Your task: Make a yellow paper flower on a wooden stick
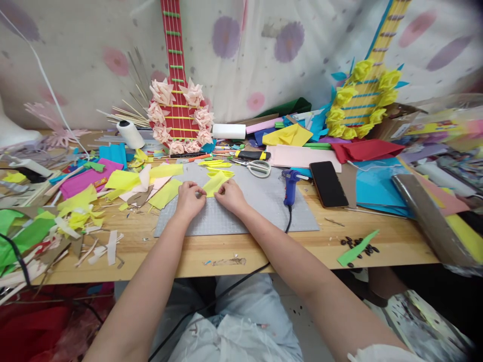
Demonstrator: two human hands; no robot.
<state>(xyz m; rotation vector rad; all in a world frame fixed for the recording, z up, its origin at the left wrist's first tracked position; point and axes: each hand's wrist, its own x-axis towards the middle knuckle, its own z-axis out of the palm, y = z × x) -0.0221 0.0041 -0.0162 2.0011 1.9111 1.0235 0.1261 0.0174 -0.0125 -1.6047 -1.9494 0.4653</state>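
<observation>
Over a grey cutting mat [264, 211], a small piece of yellow crepe paper [213, 185] is stretched between my two hands. My left hand [190, 200] pinches its left edge, thumb against fingers. On the opposite side, my right hand [230, 195] grips the paper's lower right edge with curled fingers. Just beyond lie thin yellow paper strips [216, 164] and a pair of scissors [258, 168]. A blue hot glue gun [290, 186] stands on the mat's right side, its cord running down over the table edge.
Yellow scraps [166, 193] and mixed paper litter the left. A phone [328, 184], blue sheets [381, 188] and dark beads [358, 246] are to the right. A red paper guitar [181, 113] with pink flowers and a yellow one [360, 103] lean against the back curtain.
</observation>
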